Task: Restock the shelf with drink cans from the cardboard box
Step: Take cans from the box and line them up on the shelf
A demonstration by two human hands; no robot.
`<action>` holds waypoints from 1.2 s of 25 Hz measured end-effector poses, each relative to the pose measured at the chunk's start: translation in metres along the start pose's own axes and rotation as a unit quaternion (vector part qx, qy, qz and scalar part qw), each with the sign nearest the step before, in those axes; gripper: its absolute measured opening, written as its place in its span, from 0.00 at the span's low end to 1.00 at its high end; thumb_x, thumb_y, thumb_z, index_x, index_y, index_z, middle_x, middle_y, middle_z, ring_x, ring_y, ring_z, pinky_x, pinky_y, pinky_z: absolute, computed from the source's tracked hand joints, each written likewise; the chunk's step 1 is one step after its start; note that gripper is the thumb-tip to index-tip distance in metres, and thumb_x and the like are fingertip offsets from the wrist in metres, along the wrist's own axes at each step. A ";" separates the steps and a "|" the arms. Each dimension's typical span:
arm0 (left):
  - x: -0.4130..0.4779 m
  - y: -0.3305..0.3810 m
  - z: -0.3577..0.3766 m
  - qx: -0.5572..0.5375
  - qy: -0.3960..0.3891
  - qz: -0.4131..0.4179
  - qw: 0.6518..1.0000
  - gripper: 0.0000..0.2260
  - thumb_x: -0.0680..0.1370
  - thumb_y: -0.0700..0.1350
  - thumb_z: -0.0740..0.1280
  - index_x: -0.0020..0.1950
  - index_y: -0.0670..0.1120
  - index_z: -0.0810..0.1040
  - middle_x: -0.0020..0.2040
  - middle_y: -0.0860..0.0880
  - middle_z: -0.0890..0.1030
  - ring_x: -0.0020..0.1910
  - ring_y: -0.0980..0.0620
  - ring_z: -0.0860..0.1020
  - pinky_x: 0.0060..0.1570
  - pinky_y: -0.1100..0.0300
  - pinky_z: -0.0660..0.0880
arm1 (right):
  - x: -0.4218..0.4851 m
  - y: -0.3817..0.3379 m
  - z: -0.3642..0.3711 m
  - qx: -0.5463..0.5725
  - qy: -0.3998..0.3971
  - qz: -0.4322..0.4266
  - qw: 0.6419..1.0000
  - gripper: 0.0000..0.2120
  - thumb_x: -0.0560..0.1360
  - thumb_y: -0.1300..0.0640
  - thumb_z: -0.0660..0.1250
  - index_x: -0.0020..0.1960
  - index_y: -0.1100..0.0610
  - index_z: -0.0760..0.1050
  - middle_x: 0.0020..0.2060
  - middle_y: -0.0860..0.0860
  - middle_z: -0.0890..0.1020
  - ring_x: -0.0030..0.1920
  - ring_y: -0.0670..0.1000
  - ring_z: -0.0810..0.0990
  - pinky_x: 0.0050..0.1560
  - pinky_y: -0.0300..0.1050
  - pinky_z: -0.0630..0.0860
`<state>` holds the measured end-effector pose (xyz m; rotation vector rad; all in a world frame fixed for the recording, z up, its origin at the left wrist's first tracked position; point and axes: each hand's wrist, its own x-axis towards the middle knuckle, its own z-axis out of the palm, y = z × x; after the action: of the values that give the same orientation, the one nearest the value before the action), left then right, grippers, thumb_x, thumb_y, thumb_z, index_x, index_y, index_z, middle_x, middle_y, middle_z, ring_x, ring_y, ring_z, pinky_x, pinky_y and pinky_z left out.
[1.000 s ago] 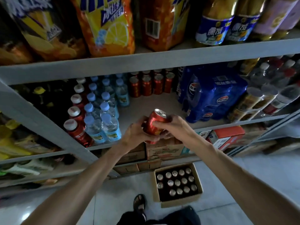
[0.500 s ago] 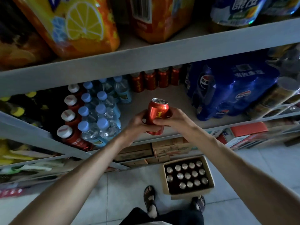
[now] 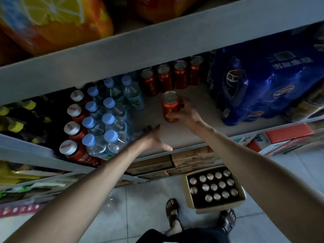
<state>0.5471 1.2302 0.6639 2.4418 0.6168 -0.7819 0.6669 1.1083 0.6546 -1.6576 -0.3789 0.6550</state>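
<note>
- the grey metal shelf [image 3: 150,113] crosses the whole view; its pale deck carries the drinks, and another board runs above it.
- a blue shrink-wrapped pepsi multipack [image 3: 259,85] fills the right of the deck. it shows the round pepsi logos and white chinese characters that read upside down from here.
- an orange pack with a lemon-slice print [image 3: 52,23] sits on the board above, at the left.
- the cardboard box [image 3: 215,209] stands open on the tiled floor [image 3: 140,207] below the shelf, with silver-topped cans [image 3: 213,186] upright inside and some gaps among them.
- clear water bottles with blue caps [image 3: 108,120] stand in rows on the left of the deck. red bottles with white caps [image 3: 73,127] stand further left.
- four red cans [image 3: 171,76] stand in a row at the back of the deck.
- the right hand [image 3: 187,114] has its grip closed round the red can [image 3: 171,106] from the can's right side, low on its body.
- the left hand [image 3: 152,137] holds nothing; its grip is wide, fingers spread over the front of the deck beside the water bottles.
- the red can is upright, long axis vertical, silver top up, just in front of the back row. i cannot tell whether its base touches the deck, and its gold lettering is too blurred to read.
</note>
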 end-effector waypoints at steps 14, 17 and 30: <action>0.014 -0.008 -0.003 0.184 -0.007 0.025 0.983 0.55 0.63 0.60 0.78 0.80 0.46 0.50 0.77 0.39 0.60 0.76 0.38 0.57 0.74 0.49 0.58 | 0.095 0.028 0.051 0.028 -0.023 -0.106 0.994 0.40 0.60 0.64 0.80 0.69 0.64 0.69 0.65 0.57 0.76 0.67 0.56 0.74 0.67 0.55 0.71; 0.017 -0.008 -0.003 0.208 -0.002 0.019 0.978 0.54 0.63 0.61 0.78 0.80 0.46 0.52 0.75 0.37 0.62 0.74 0.37 0.60 0.72 0.50 0.62 | 0.091 0.038 0.060 -0.015 0.026 -0.125 0.992 0.42 0.62 0.52 0.81 0.71 0.59 0.67 0.67 0.55 0.75 0.68 0.55 0.73 0.67 0.54 0.71; 0.016 -0.008 -0.007 0.196 -0.025 0.022 0.980 0.55 0.64 0.60 0.78 0.80 0.45 0.50 0.76 0.36 0.61 0.75 0.37 0.58 0.72 0.50 0.60 | 0.107 0.035 0.065 -0.068 0.014 -0.137 0.988 0.34 0.65 0.64 0.79 0.68 0.64 0.71 0.66 0.59 0.76 0.67 0.57 0.74 0.66 0.56 0.71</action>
<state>0.5575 1.2442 0.6562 2.7662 0.4171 -1.0251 0.7072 1.2151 0.5931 -1.7016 -0.6307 0.4078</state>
